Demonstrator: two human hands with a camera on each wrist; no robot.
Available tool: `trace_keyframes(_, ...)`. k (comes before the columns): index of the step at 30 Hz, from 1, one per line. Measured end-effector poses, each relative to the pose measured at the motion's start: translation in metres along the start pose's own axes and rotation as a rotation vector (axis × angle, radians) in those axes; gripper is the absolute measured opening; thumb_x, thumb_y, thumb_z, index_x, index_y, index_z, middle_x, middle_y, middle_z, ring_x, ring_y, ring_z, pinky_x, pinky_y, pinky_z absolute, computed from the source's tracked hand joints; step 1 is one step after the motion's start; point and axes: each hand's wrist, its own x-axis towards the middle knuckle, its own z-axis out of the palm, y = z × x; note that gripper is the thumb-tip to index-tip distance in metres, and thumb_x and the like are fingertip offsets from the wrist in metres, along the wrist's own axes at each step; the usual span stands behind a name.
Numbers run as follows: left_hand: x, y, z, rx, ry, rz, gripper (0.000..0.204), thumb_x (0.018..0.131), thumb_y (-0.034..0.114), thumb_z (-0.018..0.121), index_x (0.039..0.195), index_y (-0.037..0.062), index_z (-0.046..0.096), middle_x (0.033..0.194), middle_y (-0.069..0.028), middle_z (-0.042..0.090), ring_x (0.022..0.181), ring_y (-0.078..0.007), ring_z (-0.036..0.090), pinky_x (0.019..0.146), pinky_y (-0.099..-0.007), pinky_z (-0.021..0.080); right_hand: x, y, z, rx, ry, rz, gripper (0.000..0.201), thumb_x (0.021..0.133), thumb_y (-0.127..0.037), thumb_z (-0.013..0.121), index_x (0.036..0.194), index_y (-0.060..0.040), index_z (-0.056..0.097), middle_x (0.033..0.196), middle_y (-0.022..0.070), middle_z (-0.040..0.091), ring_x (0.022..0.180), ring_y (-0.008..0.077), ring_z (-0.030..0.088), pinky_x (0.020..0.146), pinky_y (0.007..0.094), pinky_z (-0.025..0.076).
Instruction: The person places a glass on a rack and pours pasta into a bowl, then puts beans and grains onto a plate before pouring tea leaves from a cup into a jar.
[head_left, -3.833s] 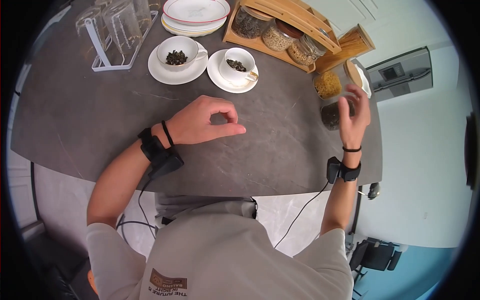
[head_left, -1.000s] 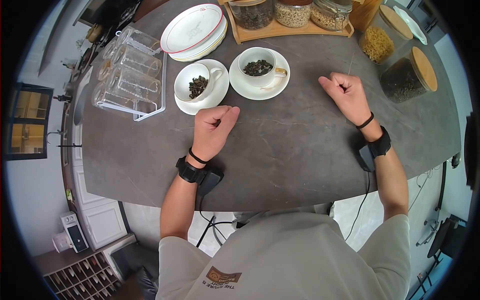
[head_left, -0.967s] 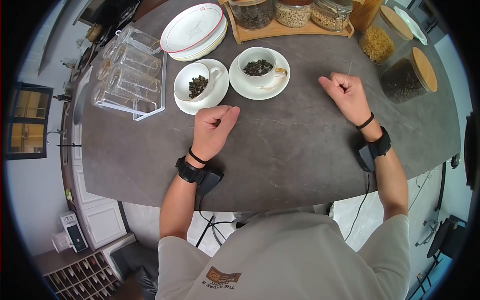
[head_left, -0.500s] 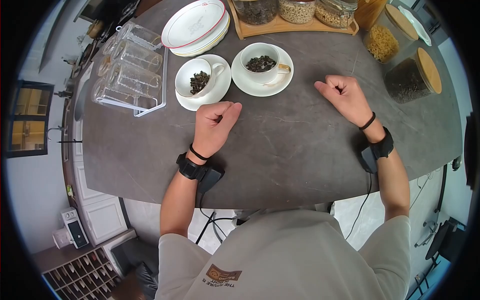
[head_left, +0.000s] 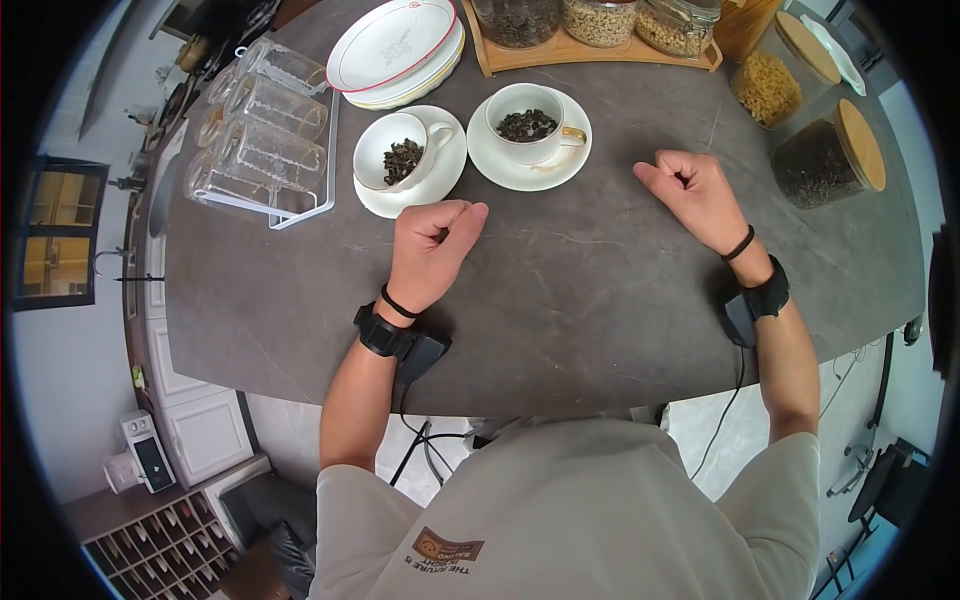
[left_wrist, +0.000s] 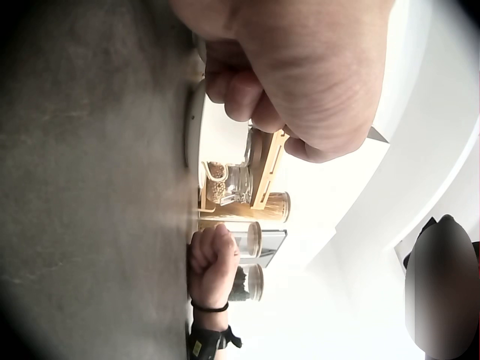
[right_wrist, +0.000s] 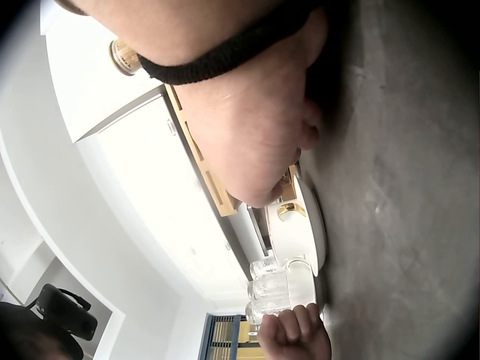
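Resting unchanged: both fists, left hand [head_left: 432,245] & right hand [head_left: 690,190], on countertop [head_left: 560,300].

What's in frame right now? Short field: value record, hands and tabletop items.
left hand: curled in a fist, holds nothing, rests on the dark table
right hand: curled in a fist, holds nothing, rests on the table
nearest to left hand: left cup on a saucer, dark leaves inside
second cup: on its own saucer, dark leaves inside
lidded jars: beyond the right hand
glass rack: far left
stacked plates: behind the cups
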Motion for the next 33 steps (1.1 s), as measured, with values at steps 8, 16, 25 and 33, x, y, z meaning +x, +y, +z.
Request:
trace_keyframes(8,0.0,0.001,-0.001,0.012,0.001,0.003,0.043,0.1,0.007,0.062,0.066,0.0009,0.037,0.059,0.0044,0.035,0.06,-0.0058,0.026,0.052,-0.0277,0.024,0.001,-0.002,-0.001,0.003,-0.015,0.016,0.054,0.098,-0.023,0.068,0.065,-0.0055,0.03,0.059,-0.0019,0.025,0.059,0.0083,0.024,0.049,0.0324,0.025)
trace_keyframes(16,-0.001,0.0,-0.001,-0.056,0.019,0.019,0.043,0.102,0.008,0.06,0.067,0.0014,0.037,0.062,0.0051,0.038,0.061,-0.0056,0.029,0.053,-0.0266,0.024,-0.001,-0.005,-0.004,0.056,-0.02,0.01,0.053,0.098,-0.023,0.068,0.065,-0.0038,0.032,0.058,-0.0013,0.028,0.058,0.0082,0.025,0.049,0.0324,0.027)
trace_keyframes(25,0.022,0.038,-0.034,-0.397,0.073,-0.042,0.055,0.112,0.037,0.041,0.064,0.0122,0.03,0.06,0.0025,0.028,0.054,-0.0104,0.024,0.051,-0.0297,0.022,-0.001,-0.002,-0.005,0.079,0.001,-0.013,0.05,0.097,-0.024,0.067,0.066,-0.0013,0.036,0.057,0.0035,0.03,0.057,0.0115,0.026,0.05,0.0354,0.03)
trace_keyframes(33,0.073,0.054,-0.101,-0.44,0.121,-0.436,0.039,0.11,0.042,0.044,0.096,0.0075,0.058,0.064,0.0047,0.033,0.048,-0.0066,0.029,0.044,-0.0228,0.023,-0.003,0.003,-0.006,0.06,0.032,-0.082,0.047,0.094,-0.025,0.069,0.066,0.0018,0.042,0.055,0.0121,0.038,0.054,0.022,0.029,0.051,0.04,0.034)
